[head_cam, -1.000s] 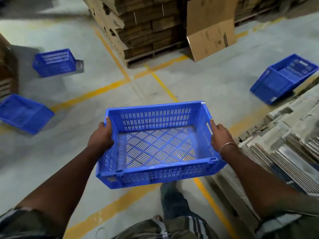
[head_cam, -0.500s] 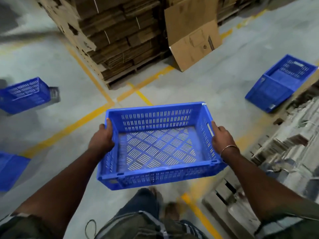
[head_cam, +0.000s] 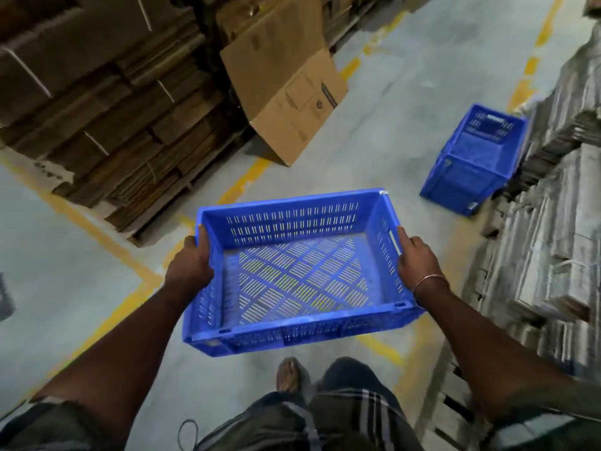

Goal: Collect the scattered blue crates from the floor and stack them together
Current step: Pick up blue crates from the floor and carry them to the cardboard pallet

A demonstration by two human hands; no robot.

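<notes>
I carry an empty blue slotted crate (head_cam: 299, 278) level in front of me, above the floor. My left hand (head_cam: 192, 265) grips its left wall, thumb over the rim. On the opposite side, my right hand (head_cam: 416, 258) grips the right wall beside the handle slot. A second blue crate (head_cam: 471, 164) lies tipped on the floor ahead to the right, leaning against a stack of flattened board. No other crate is in view.
A pallet of flattened brown cartons (head_cam: 107, 102) fills the far left, with one loose folded carton (head_cam: 286, 89) leaning on it. Stacks of flattened board (head_cam: 546, 222) line the right side. Yellow lines (head_cam: 107, 236) cross the grey concrete floor. My foot (head_cam: 289, 374) shows below the crate.
The view has swung right and moved forward. The two crates at the left have left the frame, and the tipped crate on the right is nearer. My grip on the carried crate is unchanged.
</notes>
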